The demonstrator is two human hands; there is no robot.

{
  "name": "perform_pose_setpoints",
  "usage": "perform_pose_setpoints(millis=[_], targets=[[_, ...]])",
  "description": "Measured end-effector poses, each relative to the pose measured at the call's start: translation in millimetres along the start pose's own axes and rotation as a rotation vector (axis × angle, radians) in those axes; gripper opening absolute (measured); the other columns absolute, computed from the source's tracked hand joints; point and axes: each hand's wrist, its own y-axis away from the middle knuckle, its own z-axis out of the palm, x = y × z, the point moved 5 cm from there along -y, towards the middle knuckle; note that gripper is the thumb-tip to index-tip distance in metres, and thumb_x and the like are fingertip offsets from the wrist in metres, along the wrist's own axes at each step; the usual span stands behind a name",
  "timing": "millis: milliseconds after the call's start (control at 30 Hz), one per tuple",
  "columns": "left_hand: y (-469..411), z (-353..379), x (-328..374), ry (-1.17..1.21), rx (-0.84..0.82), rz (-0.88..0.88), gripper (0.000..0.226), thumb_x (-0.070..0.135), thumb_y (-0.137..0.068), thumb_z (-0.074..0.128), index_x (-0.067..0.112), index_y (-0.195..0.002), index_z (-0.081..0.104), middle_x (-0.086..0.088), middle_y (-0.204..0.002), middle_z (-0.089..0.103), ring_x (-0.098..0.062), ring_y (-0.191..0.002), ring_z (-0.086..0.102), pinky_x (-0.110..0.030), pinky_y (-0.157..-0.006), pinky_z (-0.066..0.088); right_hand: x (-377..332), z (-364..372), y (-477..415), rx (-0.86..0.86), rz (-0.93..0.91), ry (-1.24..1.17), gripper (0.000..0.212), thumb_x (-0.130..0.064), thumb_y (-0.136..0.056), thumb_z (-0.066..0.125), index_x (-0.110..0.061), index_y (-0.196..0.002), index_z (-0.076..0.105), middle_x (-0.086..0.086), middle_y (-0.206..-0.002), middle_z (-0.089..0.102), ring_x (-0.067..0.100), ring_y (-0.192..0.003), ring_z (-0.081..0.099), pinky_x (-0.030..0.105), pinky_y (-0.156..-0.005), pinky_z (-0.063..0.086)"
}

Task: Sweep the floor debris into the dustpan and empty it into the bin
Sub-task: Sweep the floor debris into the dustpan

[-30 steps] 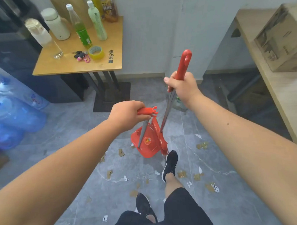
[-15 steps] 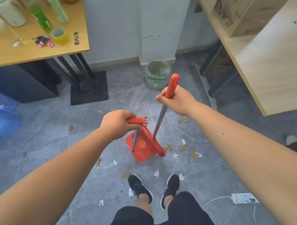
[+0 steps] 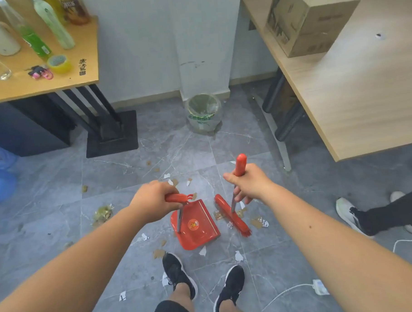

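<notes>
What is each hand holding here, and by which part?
The left hand grips the dustpan by the red grip atop its handle; the right hand grips the broom near its handle's top.

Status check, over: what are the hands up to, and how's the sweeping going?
Left hand grips dustpan by its handle, right hand grips broom. Dustpan shows no debris inside; scraps scattered on floor. Bin ahead by wall, nothing blocking it.

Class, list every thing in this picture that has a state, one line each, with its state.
dustpan, empty
broom, head down beside the dustpan, apart from it
left hand, grips the dustpan handle
right hand, grips the broom handle
debris, scattered on the floor
bin, upright, open, bag-lined
cardboard box, closed
</notes>
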Motion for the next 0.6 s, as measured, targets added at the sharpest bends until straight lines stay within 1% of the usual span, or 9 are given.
perform_pose_setpoints(millis=[67,133,167,233,333,400,500,533,600], targets=[[-6,11,2,-0.017,-0.009,-0.009,0.024,0.059,-0.081,0.074,0.039,-0.095,0.074,0.017,-0.083,0.06,-0.014,-0.086,0.054,-0.032,-0.073,0.041,15,-1,-1,-0.015,0.046,-0.113,0.015,-0.011,-0.096,0.061,-0.004,-0.108,0.057,0.021,-0.077,0.061,0.03,-0.055,0.064,0.029,-0.042,0.051],[-11,21,4,-0.03,-0.037,-0.007,0.025,0.057,-0.082,0.074,0.039,-0.099,0.073,0.019,-0.088,0.061,-0.014,-0.092,0.053,-0.035,-0.081,0.042,24,-2,-1,-0.019,0.088,-0.236,0.021,0.008,-0.096,0.045,-0.002,-0.112,0.053,0.022,-0.078,0.057,0.032,-0.057,0.061,0.03,-0.042,0.052],[-14,26,5,-0.036,-0.054,-0.001,0.024,0.055,-0.082,0.074,0.039,-0.1,0.073,0.018,-0.09,0.061,-0.013,-0.094,0.052,-0.035,-0.083,0.041,28,-5,-3,-0.021,0.108,-0.289,0.027,0.01,-0.097,0.037,-0.003,-0.115,0.053,0.024,-0.08,0.06,0.034,-0.058,0.065,0.033,-0.045,0.056],[-17,35,6,-0.037,-0.093,0.006,0.02,0.05,-0.083,0.074,0.038,-0.1,0.073,0.018,-0.091,0.062,-0.011,-0.092,0.052,-0.033,-0.083,0.038,38,-8,-6,-0.053,0.165,-0.419,0.036,0.007,-0.097,0.029,0.0,-0.122,0.053,0.032,-0.09,0.064,0.039,-0.067,0.071,0.04,-0.056,0.062],[-19,42,5,-0.044,-0.113,0.028,0.015,0.047,-0.085,0.07,0.037,-0.096,0.072,0.017,-0.086,0.063,-0.008,-0.086,0.055,-0.031,-0.083,0.034,58,-9,-9,-0.146,0.295,-0.638,0.039,-0.004,-0.095,0.035,0.013,-0.123,0.055,0.031,-0.086,0.065,0.04,-0.071,0.069,0.043,-0.064,0.061],[-20,43,5,-0.093,-0.119,0.038,0.016,0.047,-0.088,0.064,0.036,-0.098,0.069,0.016,-0.087,0.064,-0.009,-0.086,0.057,-0.031,-0.083,0.033,69,-9,-10,-0.163,0.347,-0.746,0.039,-0.015,-0.097,0.038,0.01,-0.122,0.055,0.024,-0.078,0.062,0.035,-0.062,0.066,0.038,-0.056,0.06],[-23,45,6,-0.276,-0.199,0.092,0.022,0.045,-0.096,0.051,0.037,-0.115,0.06,0.014,-0.101,0.065,-0.014,-0.093,0.062,-0.031,-0.082,0.04,78,-8,-18,-0.095,0.387,-0.787,0.053,-0.047,-0.098,0.053,0.003,-0.116,0.058,0.011,-0.066,0.051,0.028,-0.053,0.064,0.035,-0.051,0.06],[-24,46,6,-0.329,-0.232,0.115,0.025,0.045,-0.098,0.047,0.038,-0.12,0.056,0.012,-0.105,0.065,-0.016,-0.095,0.063,-0.032,-0.082,0.045,79,-8,-21,-0.074,0.398,-0.775,0.054,-0.049,-0.094,0.06,0.002,-0.114,0.059,0.009,-0.065,0.05,0.027,-0.053,0.064,0.035,-0.051,0.06],[-25,48,7,-0.388,-0.271,0.146,0.029,0.046,-0.099,0.043,0.038,-0.126,0.051,0.011,-0.107,0.064,-0.018,-0.095,0.064,-0.035,-0.08,0.05,77,-6,-23,-0.068,0.422,-0.791,0.047,-0.038,-0.089,0.069,0.001,-0.112,0.057,0.011,-0.068,0.052,0.027,-0.055,0.063,0.034,-0.05,0.059]])
